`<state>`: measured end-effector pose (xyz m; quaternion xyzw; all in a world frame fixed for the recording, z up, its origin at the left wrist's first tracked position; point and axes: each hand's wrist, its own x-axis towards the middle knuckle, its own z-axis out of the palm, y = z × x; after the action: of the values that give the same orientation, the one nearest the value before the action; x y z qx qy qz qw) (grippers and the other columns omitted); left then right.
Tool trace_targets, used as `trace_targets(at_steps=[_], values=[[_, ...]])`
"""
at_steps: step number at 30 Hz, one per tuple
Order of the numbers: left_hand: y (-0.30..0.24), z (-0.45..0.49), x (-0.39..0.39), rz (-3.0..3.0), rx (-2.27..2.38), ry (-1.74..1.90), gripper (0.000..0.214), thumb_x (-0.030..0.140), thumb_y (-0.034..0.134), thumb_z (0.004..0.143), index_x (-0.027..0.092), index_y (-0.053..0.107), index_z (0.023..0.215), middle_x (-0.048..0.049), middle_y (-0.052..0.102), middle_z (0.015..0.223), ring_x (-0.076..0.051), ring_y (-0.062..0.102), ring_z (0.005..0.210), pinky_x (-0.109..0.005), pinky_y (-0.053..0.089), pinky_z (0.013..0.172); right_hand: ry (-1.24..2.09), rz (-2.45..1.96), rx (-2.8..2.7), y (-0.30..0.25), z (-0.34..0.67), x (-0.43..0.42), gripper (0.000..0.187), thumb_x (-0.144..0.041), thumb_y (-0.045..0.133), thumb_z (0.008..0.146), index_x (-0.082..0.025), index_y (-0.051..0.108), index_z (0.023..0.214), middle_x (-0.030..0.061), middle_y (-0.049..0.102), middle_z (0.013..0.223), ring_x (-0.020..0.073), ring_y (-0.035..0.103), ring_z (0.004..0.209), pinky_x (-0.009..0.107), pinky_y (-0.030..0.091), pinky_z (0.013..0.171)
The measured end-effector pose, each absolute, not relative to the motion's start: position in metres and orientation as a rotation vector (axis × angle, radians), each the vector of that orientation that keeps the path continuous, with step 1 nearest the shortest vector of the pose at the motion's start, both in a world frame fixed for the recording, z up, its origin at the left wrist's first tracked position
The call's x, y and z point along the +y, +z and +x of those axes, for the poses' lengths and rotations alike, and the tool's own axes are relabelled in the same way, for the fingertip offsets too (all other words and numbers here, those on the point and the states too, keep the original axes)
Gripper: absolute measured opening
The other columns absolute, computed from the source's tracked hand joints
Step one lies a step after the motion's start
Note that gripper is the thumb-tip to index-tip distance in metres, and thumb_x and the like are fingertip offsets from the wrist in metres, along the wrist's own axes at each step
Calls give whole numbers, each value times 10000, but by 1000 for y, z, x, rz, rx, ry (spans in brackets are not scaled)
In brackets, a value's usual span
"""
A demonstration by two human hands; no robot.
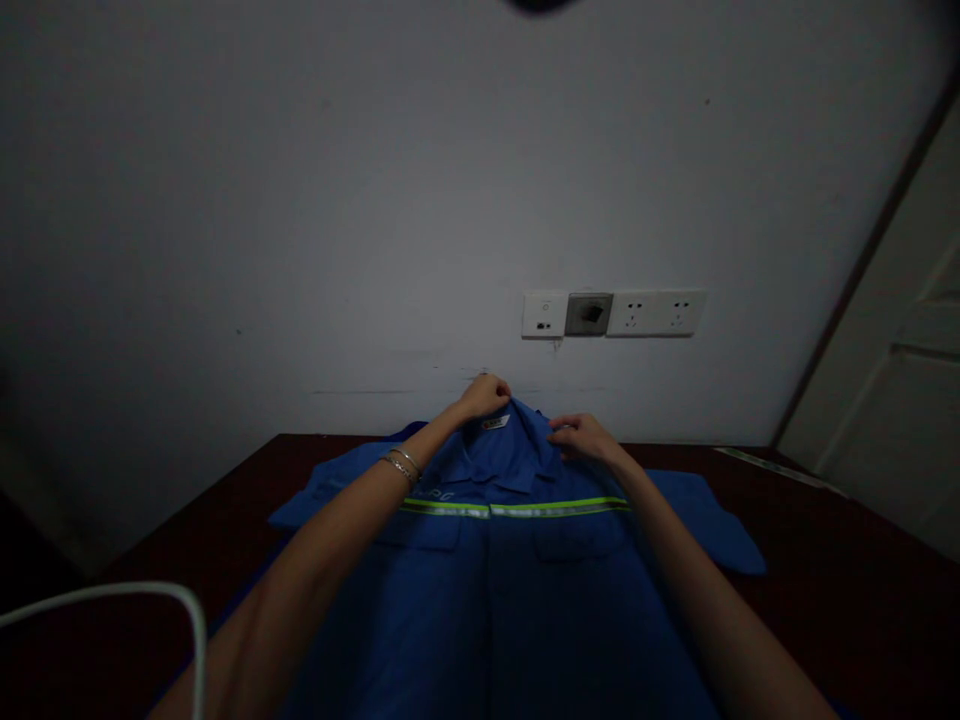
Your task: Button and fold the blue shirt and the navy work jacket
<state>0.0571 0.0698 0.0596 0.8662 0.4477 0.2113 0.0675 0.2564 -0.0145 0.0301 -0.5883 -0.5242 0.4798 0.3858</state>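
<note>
A blue short-sleeved work shirt lies spread front up, with a yellow-green and silver reflective stripe across its chest. My left hand is closed in a pinch on the top edge of the shirt's collar, which it holds raised. A small white label shows inside the neck. At the collar's right side, my right hand has its fingers apart; whether the fingertips touch the cloth is hard to tell. Bracelets circle my left wrist.
The shirt rests on a dark reddish table against a pale wall. Sockets and switches sit on the wall above the collar. A white cable curves in at lower left. A pale door stands at right.
</note>
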Motion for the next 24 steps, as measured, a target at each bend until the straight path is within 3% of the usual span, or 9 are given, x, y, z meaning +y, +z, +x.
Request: trace_targets(at_steps=[4, 11, 15, 20, 24], values=[[49, 58, 66, 2611, 1410, 625, 243, 170, 509, 711, 129, 695, 862, -58, 696, 836, -151, 608, 770, -241, 450, 719, 1062, -1578, -1435, 25, 256, -10, 266, -103, 596, 621, -125, 602, 887, -36, 571, 516, 95, 515, 446, 210, 434, 462], [61, 61, 64, 2652, 1414, 617, 242, 216, 507, 744, 146, 690, 885, -59, 693, 848, -158, 604, 766, -254, 450, 727, 373, -1544, -1716, 32, 248, -12, 298, -312, 608, 672, -149, 617, 921, 41, 654, 781, 138, 596, 663, 223, 435, 603], [68, 64, 59, 2746, 1348, 599, 236, 217, 500, 764, 170, 685, 903, -43, 690, 872, -156, 601, 802, -258, 438, 764, 469, -1440, -1611, 19, 242, -8, 352, -346, 577, 708, -127, 606, 983, 84, 664, 880, 146, 614, 731, 245, 458, 673], [64, 64, 43, 2824, 1337, 578, 213, 205, 496, 794, 169, 666, 916, -53, 662, 890, -168, 569, 882, -283, 414, 831, 782, -1355, -1396, -3, 240, 3, 361, -218, 597, 660, -112, 592, 1005, 48, 680, 752, 134, 617, 657, 221, 471, 587], [39, 67, 18, 2670, 1610, 980, 255, 207, 505, 791, 165, 571, 1035, -75, 587, 1002, -172, 533, 918, -295, 428, 800, 866, -1322, -1303, -3, 241, 4, 354, -182, 618, 628, -111, 604, 975, 44, 683, 719, 127, 616, 614, 204, 466, 540]])
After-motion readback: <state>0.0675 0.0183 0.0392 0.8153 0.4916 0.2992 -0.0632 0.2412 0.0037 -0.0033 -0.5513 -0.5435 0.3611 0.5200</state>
